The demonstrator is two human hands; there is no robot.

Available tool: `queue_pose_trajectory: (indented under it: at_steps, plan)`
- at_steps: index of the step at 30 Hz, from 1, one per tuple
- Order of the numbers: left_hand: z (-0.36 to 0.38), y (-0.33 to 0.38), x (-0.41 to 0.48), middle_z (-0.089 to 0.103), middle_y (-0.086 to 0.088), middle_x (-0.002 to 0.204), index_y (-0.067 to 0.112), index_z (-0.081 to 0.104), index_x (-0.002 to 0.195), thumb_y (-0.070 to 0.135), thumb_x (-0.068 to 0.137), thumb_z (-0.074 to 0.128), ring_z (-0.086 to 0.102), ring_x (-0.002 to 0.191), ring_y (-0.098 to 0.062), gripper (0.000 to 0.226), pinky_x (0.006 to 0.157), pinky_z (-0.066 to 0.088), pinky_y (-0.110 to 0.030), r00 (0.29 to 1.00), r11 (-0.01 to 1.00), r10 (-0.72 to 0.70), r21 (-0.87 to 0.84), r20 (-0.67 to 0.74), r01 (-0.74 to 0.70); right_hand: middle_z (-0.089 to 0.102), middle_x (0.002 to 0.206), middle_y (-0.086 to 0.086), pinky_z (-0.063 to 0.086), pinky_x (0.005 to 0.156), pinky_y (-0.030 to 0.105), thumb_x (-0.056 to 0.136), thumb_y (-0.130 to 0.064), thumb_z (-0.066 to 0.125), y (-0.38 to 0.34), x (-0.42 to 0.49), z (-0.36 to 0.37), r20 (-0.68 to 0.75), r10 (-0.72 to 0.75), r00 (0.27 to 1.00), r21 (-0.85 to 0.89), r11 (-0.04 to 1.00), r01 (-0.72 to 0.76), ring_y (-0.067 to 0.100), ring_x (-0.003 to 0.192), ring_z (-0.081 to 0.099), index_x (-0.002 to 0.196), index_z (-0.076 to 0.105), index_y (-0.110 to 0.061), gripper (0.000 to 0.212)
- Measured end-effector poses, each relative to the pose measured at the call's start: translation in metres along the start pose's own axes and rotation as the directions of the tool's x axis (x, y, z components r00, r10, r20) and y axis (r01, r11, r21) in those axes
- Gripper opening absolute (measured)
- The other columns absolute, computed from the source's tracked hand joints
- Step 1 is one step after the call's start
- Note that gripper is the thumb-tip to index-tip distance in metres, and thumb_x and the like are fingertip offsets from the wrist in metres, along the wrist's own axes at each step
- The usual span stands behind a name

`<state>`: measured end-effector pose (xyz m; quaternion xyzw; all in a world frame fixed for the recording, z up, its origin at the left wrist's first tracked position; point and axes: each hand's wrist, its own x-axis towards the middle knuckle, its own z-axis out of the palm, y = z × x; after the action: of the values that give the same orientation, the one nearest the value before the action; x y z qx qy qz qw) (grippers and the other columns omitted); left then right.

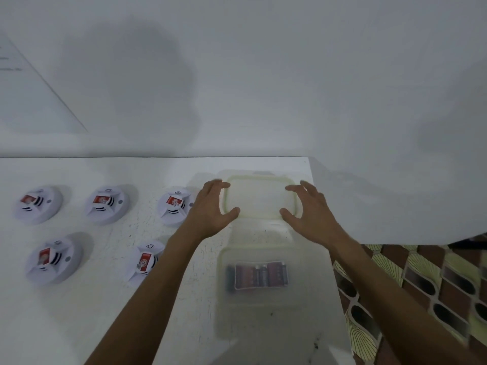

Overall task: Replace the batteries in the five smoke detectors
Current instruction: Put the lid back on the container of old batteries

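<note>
Several white round smoke detectors point(106, 204) with red labels lie in two rows on the left of the white table point(92, 312). A clear plastic box point(224, 296) stands near the table's right edge, with dark red batteries point(259, 275) inside. Its lid point(259, 197) lies flat behind it, near the wall. My left hand point(210, 209) is at the lid's left edge and my right hand point(309, 209) at its right edge. Both have fingers spread and only loosely bent. The picture is blurred, so I cannot tell whether they touch the lid.
A white wall point(237, 75) rises straight behind the table. The table's right edge runs just right of the box, above a patterned brown and yellow floor point(421, 285). The nearest detector point(146, 262) lies beside my left forearm.
</note>
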<state>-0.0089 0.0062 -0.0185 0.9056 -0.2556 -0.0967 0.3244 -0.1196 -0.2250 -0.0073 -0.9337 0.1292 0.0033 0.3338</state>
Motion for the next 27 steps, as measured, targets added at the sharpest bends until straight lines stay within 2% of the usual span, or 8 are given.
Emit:
queue_pose_trajectory:
  at_steps: [1, 3, 5, 8, 13, 19, 24, 27]
  plan:
    - [-0.003, -0.002, 0.003, 0.017, 0.001, 0.154, 0.024, 0.029, 0.141, 0.051, 0.075, 0.070, 0.026, 0.136, -0.022, 0.082, 0.103, 0.032, -0.044, 0.998, 0.998, 0.026, 0.058, 0.050, -0.029, 0.015, 0.161, -0.002, 0.027, 0.111, 0.043, 0.086, -0.047, 0.066, 0.000, 0.003, -0.007, 0.060, -0.032, 0.998, -0.044, 0.998, 0.035, 0.023, 0.146, 0.015, 0.144, 0.032, -0.037, 0.068]
    - [-0.011, -0.003, 0.010, 0.002, 0.007, 0.158, 0.028, 0.016, 0.146, 0.062, 0.064, 0.074, 0.010, 0.142, -0.020, 0.106, 0.110, 0.022, -0.049, 0.983, 0.992, 0.054, 0.107, 0.175, -0.074, 0.002, 0.163, -0.007, 0.019, 0.116, 0.046, 0.078, -0.056, 0.071, -0.002, 0.011, -0.021, 0.205, -0.110, 0.973, -0.122, 0.983, 0.137, 0.017, 0.148, 0.002, 0.148, 0.018, -0.045, 0.089]
    - [-0.016, -0.002, 0.019, -0.001, 0.009, 0.158, 0.031, 0.005, 0.148, 0.070, 0.057, 0.073, 0.006, 0.144, -0.020, 0.120, 0.114, 0.019, -0.051, 0.959, 0.976, 0.098, 0.160, 0.265, -0.144, -0.003, 0.163, -0.008, 0.015, 0.117, 0.047, 0.071, -0.061, 0.074, -0.004, 0.022, -0.028, 0.334, -0.133, 0.933, -0.189, 0.960, 0.205, 0.018, 0.149, -0.003, 0.149, 0.009, -0.048, 0.103]
    - [-0.019, 0.000, 0.035, 0.002, 0.006, 0.158, 0.031, 0.000, 0.149, 0.070, 0.055, 0.074, 0.008, 0.144, -0.020, 0.125, 0.114, 0.019, -0.052, 0.923, 0.939, 0.115, 0.263, 0.367, -0.222, -0.003, 0.163, -0.007, 0.014, 0.117, 0.047, 0.065, -0.065, 0.076, -0.005, 0.039, -0.029, 0.414, -0.124, 0.902, -0.273, 0.928, 0.254, 0.020, 0.149, -0.004, 0.149, 0.005, -0.050, 0.111]
    - [-0.014, 0.000, 0.049, 0.017, 0.001, 0.153, 0.028, 0.005, 0.148, 0.067, 0.054, 0.076, 0.022, 0.137, -0.022, 0.124, 0.110, 0.029, -0.051, 0.910, 0.896, 0.144, 0.338, 0.389, -0.286, 0.007, 0.160, -0.001, 0.022, 0.115, 0.048, 0.061, -0.065, 0.077, 0.000, 0.049, -0.017, 0.394, -0.169, 0.903, -0.321, 0.896, 0.307, 0.028, 0.145, 0.008, 0.147, 0.010, -0.047, 0.110]
    - [-0.007, -0.004, 0.054, 0.031, -0.001, 0.141, 0.026, 0.017, 0.145, 0.059, 0.053, 0.079, 0.033, 0.123, -0.020, 0.116, 0.103, 0.037, -0.049, 0.917, 0.906, 0.180, 0.304, 0.355, -0.296, 0.023, 0.145, 0.002, 0.031, 0.109, 0.045, 0.059, -0.055, 0.076, 0.000, 0.053, -0.008, 0.327, -0.195, 0.925, -0.334, 0.892, 0.306, 0.028, 0.130, 0.022, 0.142, 0.018, -0.043, 0.102]
    - [-0.007, -0.003, 0.053, 0.029, -0.001, 0.141, 0.026, 0.016, 0.144, 0.058, 0.055, 0.079, 0.033, 0.123, -0.020, 0.114, 0.102, 0.038, -0.047, 0.915, 0.907, 0.187, 0.296, 0.357, -0.301, 0.019, 0.150, -0.001, 0.028, 0.110, 0.044, 0.061, -0.054, 0.075, 0.003, 0.052, -0.007, 0.333, -0.184, 0.925, -0.322, 0.899, 0.295, 0.030, 0.133, 0.022, 0.143, 0.016, -0.045, 0.102]
    - [-0.007, -0.005, 0.053, 0.025, 0.000, 0.143, 0.027, 0.013, 0.145, 0.059, 0.056, 0.078, 0.031, 0.125, -0.021, 0.115, 0.102, 0.039, -0.048, 0.915, 0.910, 0.179, 0.294, 0.362, -0.294, 0.012, 0.158, -0.002, 0.021, 0.114, 0.046, 0.065, -0.057, 0.074, 0.005, 0.050, -0.008, 0.333, -0.195, 0.923, -0.339, 0.888, 0.310, 0.032, 0.142, 0.012, 0.146, 0.015, -0.046, 0.102]
